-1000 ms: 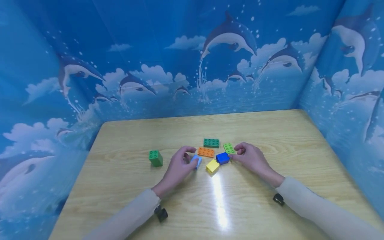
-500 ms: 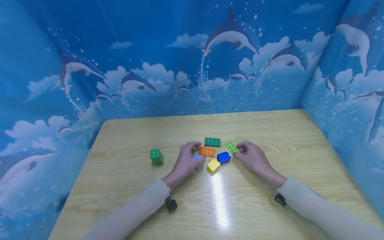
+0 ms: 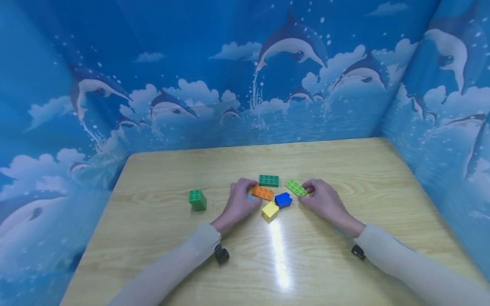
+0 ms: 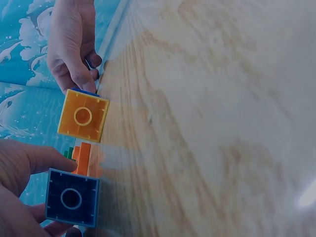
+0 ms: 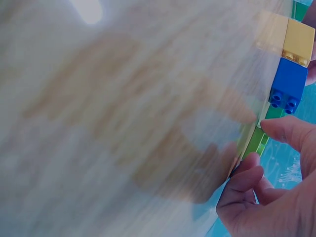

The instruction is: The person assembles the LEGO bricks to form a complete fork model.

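Note:
My left hand [image 3: 243,197] reaches over a light blue brick [image 4: 72,198] and has its thumb and forefinger at the edges of a flat orange building brick [image 3: 262,193]. In the left wrist view a fingertip meets the orange brick's end, while the light blue brick's hollow underside faces that camera. Between thumb and fingers, my right hand [image 3: 323,199] pinches the near right end of a flat lime green brick [image 3: 296,188]. A blue brick [image 3: 283,200] and a yellow brick [image 3: 270,210] lie on their sides between the hands, end to end.
Behind the orange brick lies a flat dark green brick [image 3: 269,180]. A taller green block [image 3: 197,200] stands upright to the left. Everything is on a wooden table [image 3: 325,272], with a dolphin-print curtain [image 3: 214,85] around its back and sides.
My left hand has moved rightward over the light blue brick to the orange one. The lime green brick has turned in my right hand, its near end swinging right.

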The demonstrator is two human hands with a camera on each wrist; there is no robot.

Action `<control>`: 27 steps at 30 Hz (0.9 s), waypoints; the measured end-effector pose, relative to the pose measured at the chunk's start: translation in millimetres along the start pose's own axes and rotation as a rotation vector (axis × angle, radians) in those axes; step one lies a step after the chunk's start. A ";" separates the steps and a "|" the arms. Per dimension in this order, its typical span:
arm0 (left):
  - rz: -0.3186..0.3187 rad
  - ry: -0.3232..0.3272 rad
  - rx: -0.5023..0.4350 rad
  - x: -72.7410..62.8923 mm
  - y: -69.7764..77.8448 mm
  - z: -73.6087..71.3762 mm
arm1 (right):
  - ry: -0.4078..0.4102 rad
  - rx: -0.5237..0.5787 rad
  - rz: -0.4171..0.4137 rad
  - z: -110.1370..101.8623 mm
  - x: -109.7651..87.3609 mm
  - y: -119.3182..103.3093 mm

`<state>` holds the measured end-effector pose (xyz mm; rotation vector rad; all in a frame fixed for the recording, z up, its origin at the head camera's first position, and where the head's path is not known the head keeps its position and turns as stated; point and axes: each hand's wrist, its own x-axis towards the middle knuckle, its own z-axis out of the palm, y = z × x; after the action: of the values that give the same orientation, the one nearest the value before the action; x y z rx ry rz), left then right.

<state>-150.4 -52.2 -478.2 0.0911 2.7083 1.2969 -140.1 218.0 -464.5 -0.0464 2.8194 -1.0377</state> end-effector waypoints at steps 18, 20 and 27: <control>0.032 -0.103 0.132 9.2 6.6 -6.4 | -0.029 0.017 0.013 -6.6 -3.5 6.6; 0.031 -0.127 0.115 10.5 5.7 -8.7 | -0.038 0.030 0.014 -7.5 -5.0 6.9; -0.012 -0.167 0.049 12.8 4.0 -15.8 | -0.057 0.056 0.032 -10.9 -8.0 8.9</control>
<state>-165.4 -60.4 -466.5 0.1796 2.5956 1.1646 -133.5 232.3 -461.1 -0.0250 2.7293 -1.0902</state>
